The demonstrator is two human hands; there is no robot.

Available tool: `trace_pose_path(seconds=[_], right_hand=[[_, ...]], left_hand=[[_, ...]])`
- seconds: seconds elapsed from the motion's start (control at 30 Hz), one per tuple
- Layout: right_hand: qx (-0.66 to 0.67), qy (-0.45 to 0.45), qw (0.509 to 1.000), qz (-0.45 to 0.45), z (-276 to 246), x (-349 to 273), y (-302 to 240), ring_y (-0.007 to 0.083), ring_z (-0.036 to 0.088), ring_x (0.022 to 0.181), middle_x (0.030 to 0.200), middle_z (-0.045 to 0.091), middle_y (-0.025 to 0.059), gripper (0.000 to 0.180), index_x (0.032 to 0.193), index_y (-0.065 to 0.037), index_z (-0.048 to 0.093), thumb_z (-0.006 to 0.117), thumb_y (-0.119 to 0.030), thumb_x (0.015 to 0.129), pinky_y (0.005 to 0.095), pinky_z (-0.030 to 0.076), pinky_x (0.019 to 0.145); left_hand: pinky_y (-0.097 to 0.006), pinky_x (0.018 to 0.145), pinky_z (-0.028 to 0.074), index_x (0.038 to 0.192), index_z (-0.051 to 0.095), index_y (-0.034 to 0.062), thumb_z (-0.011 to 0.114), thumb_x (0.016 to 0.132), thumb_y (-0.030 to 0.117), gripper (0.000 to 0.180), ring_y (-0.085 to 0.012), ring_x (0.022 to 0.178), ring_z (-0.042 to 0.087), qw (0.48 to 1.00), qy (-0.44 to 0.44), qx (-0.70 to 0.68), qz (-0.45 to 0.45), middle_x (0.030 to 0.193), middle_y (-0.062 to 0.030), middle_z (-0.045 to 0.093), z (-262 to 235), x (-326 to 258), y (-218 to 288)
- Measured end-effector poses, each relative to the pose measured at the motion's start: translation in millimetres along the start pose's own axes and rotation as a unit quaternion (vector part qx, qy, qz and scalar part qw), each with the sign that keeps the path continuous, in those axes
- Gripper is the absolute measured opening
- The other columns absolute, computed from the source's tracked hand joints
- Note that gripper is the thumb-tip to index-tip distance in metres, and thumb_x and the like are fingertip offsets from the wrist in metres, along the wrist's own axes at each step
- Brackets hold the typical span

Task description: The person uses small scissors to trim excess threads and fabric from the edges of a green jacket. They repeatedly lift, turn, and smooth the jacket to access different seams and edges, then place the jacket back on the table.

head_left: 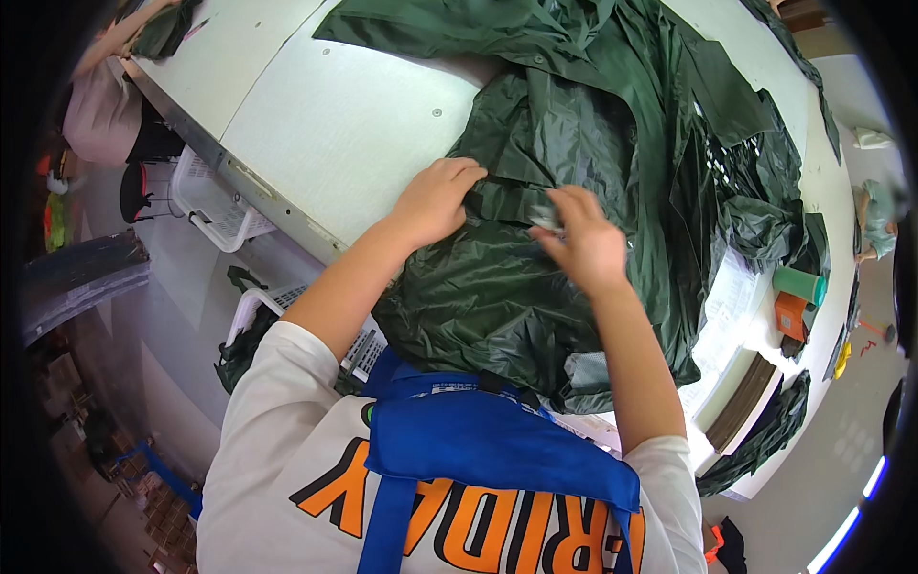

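Note:
A dark green, glossy garment that looks like a raincoat [497, 297] is spread in folds over the white table and hangs down its near side. My left hand [435, 203] is at the garment's left edge, its fingers closed on the fabric beside a stitched flap or seam. Just to the right, my right hand [585, 244] is over the garment, slightly blurred. Between its thumb and fingers is a small silvery thing [547, 216], too smeared to name. A paler mesh-like patch [585, 369] shows at the garment's lower right.
More green garments [746, 124] are heaped at the right of the white table [354, 105]. A green thread cone [799, 285] and an orange box [790, 314] stand near papers on the right. White baskets [222, 215] are below the left edge. Another person's arm [120, 33] reaches in at upper left.

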State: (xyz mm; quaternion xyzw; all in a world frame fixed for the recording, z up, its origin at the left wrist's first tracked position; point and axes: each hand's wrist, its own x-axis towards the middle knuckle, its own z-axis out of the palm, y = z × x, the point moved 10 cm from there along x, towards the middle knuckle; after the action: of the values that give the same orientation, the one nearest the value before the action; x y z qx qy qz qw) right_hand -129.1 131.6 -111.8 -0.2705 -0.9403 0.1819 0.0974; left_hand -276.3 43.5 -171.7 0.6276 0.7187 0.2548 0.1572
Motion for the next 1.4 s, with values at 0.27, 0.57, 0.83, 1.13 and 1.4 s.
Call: trace_pose_path(seconds=[0.27,0.57,0.83,1.13,1.4], right_hand=[[0.053,0.109,0.993,-0.013,-6,-5,24,0.0255,0.065,0.077,0.101,0.064,0.0037,0.027,0.092,-0.01,0.063,0.064,0.0,0.068,0.0339,0.053,0.062],[0.077,0.081,0.994,0.016,-4,-23,9,0.0223,0.065,0.08,0.122,0.054,0.0075,0.06,0.114,-0.01,0.052,0.077,-0.008,0.059,0.031,0.056,0.061],[0.121,0.254,0.955,-0.092,-77,-35,-14,0.0244,0.064,0.07,0.089,0.064,0.0105,0.031,0.086,-0.004,0.065,0.061,0.012,0.06,0.0293,0.052,0.058],[0.227,0.198,0.953,-0.01,-84,-43,-21,0.0164,0.062,0.067,0.084,0.068,0.0087,0.021,0.088,-0.003,0.064,0.062,0.008,0.07,0.0244,0.047,0.058],[0.337,-0.164,0.904,0.206,8,-85,-13,0.012,0.04,0.059,0.062,0.046,0.009,0.023,0.088,0.002,0.057,0.069,-0.017,0.083,0.0287,0.039,0.055]], left_hand=[[-0.032,0.06,0.043,0.074,0.06,0.0045,0.069,0.066,-0.007,0.017,-0.0231,0.07,0.052,0.961,0.256,-0.06,0.086,0.077,-0.0052,0.052,-79,-38,32],[-0.03,0.056,0.039,0.074,0.059,0.0046,0.069,0.059,-0.014,0.026,-0.0214,0.064,0.047,0.937,0.303,-0.095,0.145,0.075,-0.0051,0.046,-107,-58,71],[-0.03,0.063,0.044,0.075,0.058,0.0051,0.067,0.065,-0.015,0.025,-0.0211,0.074,0.052,0.94,0.312,-0.125,0.065,0.081,-0.0059,0.05,-123,-75,47],[-0.03,0.071,0.046,0.097,0.047,0.006,0.062,0.084,0.003,0.02,-0.0195,0.08,0.055,0.943,0.122,-0.297,-0.082,0.086,-0.0103,0.057,-101,-70,25],[-0.039,0.08,0.052,0.128,0.04,0.0076,0.061,0.09,0.032,0.049,-0.0239,0.093,0.061,0.6,-0.043,-0.676,-0.426,0.119,-0.0125,0.056,-7,-80,-45]])
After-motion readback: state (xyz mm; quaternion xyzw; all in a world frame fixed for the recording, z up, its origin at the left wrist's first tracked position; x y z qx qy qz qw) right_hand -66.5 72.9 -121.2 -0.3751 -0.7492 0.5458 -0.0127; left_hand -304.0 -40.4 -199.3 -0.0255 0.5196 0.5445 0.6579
